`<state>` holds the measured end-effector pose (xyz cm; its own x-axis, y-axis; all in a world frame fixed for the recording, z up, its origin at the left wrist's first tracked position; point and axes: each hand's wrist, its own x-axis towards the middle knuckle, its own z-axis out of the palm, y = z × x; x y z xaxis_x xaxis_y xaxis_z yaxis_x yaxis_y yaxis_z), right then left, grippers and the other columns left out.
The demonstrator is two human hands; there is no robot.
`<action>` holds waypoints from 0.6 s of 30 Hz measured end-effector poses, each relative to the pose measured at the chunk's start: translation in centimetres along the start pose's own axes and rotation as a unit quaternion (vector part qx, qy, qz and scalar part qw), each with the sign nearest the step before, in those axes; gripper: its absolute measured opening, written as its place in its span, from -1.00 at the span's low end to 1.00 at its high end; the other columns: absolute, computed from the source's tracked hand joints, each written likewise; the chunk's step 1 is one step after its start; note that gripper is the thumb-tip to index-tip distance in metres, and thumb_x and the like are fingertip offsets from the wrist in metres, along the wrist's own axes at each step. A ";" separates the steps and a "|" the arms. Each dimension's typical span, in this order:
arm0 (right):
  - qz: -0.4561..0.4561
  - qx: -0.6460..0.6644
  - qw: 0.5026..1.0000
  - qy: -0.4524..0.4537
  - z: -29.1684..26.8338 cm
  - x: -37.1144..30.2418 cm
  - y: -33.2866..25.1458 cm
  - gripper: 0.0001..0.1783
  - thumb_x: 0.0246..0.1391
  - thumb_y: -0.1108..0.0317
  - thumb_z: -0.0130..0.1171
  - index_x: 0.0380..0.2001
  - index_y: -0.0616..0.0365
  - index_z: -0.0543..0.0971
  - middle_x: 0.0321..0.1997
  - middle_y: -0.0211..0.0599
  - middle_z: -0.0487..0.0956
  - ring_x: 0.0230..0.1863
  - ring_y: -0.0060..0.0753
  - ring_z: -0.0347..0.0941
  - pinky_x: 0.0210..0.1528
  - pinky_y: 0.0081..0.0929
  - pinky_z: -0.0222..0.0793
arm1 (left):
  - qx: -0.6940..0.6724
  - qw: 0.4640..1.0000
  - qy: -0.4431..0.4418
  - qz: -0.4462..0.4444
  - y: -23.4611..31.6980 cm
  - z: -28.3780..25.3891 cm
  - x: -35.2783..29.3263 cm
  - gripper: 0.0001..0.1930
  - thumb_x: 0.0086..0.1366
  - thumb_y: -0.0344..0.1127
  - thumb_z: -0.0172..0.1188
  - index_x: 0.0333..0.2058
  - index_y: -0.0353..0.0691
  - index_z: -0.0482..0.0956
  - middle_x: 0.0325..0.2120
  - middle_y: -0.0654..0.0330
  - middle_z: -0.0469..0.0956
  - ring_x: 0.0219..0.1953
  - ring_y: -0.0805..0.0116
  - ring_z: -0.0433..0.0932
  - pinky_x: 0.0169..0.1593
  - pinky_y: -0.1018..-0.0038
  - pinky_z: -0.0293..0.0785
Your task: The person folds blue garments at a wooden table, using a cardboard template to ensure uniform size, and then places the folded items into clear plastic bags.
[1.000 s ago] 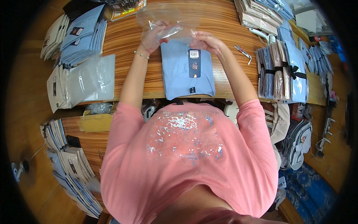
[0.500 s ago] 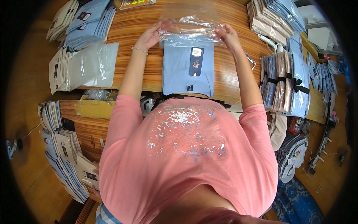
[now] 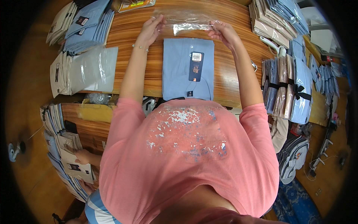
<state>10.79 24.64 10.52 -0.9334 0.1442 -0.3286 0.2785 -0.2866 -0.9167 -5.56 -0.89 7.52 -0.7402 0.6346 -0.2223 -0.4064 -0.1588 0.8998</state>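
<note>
Across the far half of the wooden table (image 3: 126,28), as seen from the head camera, a clear plastic bag (image 3: 192,27) is held stretched out sideways between two bare hands. Its left end is pinched between the thumb and fingers of the left hand (image 3: 149,31), and its right end is gripped in the same way by the right hand (image 3: 226,33). Just beyond the far edge of a folded blue shirt (image 3: 176,65) the bag is held, apart from the cloth. By neither hand is the shirt touched; it is laid flat between the forearms, its near end close to the wearer's body. On its front a dark tag (image 3: 196,68) is displayed, slightly tilted.

To the left, packed blue shirts (image 3: 86,35) are stacked, and nearer, translucent sleeves (image 3: 93,71) are laid against a beige stack (image 3: 59,74). To the right, a row of packed shirts (image 3: 276,89) is bound with a black ribbon (image 3: 300,92), and a white handle (image 3: 269,44) is seen beside it. At lower left, a beige packed shirt (image 3: 74,168) is touched by a co-worker's hand (image 3: 82,156); how firmly cannot be told.
</note>
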 end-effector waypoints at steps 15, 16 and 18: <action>-0.013 -0.104 0.988 0.111 -1.4 4.4 6.5 -0.82 0.07 0.30 0.09 -0.47 0.19 0.52 -0.52 -0.43 0.50 -0.53 -0.64 0.32 -0.46 -0.65 0.24 | -0.072 0.993 -0.029 -0.092 -3.9 -1.4 0.6 -0.66 0.27 -0.41 0.01 0.00 -0.39 0.31 -0.17 0.02 0.47 -0.11 0.33 0.48 -0.11 0.56 0.51; -0.097 -0.176 0.967 0.154 -1.4 4.8 6.7 -0.84 0.06 0.31 0.09 -0.45 0.19 0.52 -0.50 -0.43 0.50 -0.51 -0.63 0.34 -0.45 -0.66 0.26 | -0.037 0.994 -0.030 -0.102 -4.0 -1.4 0.8 -0.66 0.27 -0.42 0.00 0.00 -0.40 0.30 -0.16 0.00 0.46 -0.08 0.31 0.47 -0.09 0.55 0.50; -0.090 -0.175 0.973 0.125 -1.7 5.3 6.6 -0.85 0.06 0.32 0.09 -0.44 0.18 0.52 -0.48 -0.42 0.52 -0.48 -0.61 0.38 -0.41 -0.68 0.29 | -0.015 0.994 -0.024 -0.107 -4.3 -1.6 0.8 -0.65 0.27 -0.43 -0.02 0.02 -0.40 0.28 -0.13 -0.03 0.44 -0.05 0.29 0.46 -0.06 0.55 0.49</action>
<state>8.06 25.13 2.38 -0.9023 0.3998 -0.1610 0.2167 0.0979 -0.9713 -5.30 -0.94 2.89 -0.6091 0.6909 -0.3894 -0.5689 -0.0386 0.8215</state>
